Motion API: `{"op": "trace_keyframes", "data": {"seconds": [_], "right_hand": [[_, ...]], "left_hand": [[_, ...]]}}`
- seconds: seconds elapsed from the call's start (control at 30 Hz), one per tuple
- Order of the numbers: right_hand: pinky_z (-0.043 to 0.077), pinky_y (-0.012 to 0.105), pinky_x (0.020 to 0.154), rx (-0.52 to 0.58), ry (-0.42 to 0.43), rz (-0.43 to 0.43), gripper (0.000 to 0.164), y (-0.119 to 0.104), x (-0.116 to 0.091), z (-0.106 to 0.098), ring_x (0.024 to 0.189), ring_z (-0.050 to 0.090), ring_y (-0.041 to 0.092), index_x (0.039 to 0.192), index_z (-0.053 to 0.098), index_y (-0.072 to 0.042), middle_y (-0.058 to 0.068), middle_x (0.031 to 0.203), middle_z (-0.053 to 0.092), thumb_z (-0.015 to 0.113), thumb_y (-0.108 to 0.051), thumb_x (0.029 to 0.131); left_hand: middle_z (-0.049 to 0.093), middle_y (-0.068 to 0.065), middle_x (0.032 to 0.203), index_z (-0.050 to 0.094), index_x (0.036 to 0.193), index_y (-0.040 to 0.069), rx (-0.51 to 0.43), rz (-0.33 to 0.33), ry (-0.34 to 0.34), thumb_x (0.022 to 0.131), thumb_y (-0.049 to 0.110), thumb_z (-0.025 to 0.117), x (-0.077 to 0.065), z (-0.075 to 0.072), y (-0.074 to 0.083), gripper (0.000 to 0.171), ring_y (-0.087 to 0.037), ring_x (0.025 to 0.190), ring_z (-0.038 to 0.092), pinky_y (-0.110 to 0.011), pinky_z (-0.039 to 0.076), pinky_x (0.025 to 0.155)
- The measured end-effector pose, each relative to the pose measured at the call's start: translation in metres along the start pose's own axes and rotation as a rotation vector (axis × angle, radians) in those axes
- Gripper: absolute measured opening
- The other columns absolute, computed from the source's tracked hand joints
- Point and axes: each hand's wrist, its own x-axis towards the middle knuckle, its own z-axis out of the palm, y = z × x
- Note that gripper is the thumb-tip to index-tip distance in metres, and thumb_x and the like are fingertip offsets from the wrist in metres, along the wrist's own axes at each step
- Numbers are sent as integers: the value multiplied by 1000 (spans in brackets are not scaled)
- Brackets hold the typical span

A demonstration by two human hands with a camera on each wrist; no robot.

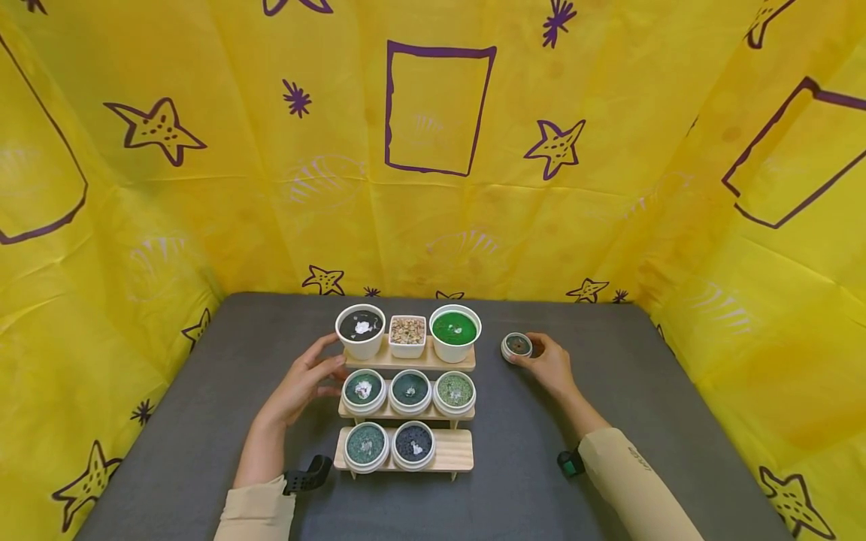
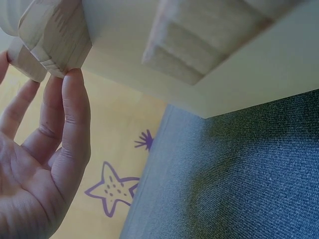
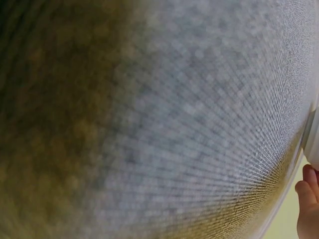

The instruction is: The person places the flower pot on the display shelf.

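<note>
A three-tier wooden display stand (image 1: 455, 448) holds white tubs. At its left end is my left hand (image 1: 302, 385), its fingers bent slightly and the fingertips touching the end of a wooden shelf (image 2: 60, 40). My right hand (image 1: 551, 366), to the right of the stand, pinches a small round white tub (image 1: 517, 346) with a dark grey-green top and a reddish speck at its middle. Only part of that hand (image 3: 309, 199) shows at the edge of the right wrist view, against a white ribbed side (image 3: 313, 139).
The top shelf carries a black-filled cup (image 1: 361, 330), a square dish of tan bits (image 1: 408, 336) and a green-filled cup (image 1: 455, 333). Below stand three green-topped tubs (image 1: 410, 391), then two more (image 1: 413, 445) on the lowest shelf. Yellow cloth (image 1: 440, 248) walls the dark grey tabletop (image 1: 514, 481).
</note>
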Motion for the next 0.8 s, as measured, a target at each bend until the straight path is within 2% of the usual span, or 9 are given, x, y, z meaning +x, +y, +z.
{"op": "trace_keyframes", "data": {"seconds": [0.5, 0.8], "right_hand": [[54, 48, 92, 39, -7, -11, 63, -2, -2, 0, 105, 70, 35, 125, 62, -1, 21, 116, 71, 87, -27, 74], [56, 45, 89, 62, -19, -22, 62, -6, -8, -5, 104, 71, 34, 124, 63, -3, 21, 116, 72, 88, -28, 72]], "left_hand": [[68, 9, 83, 24, 153, 10, -8, 9, -3, 102, 25, 52, -1, 0, 0, 60, -11, 86, 65, -32, 58, 79], [68, 9, 82, 24, 153, 10, -15, 16, -11, 102, 24, 52, -1, 0, -1, 60, -12, 86, 65, -32, 58, 78]]}}
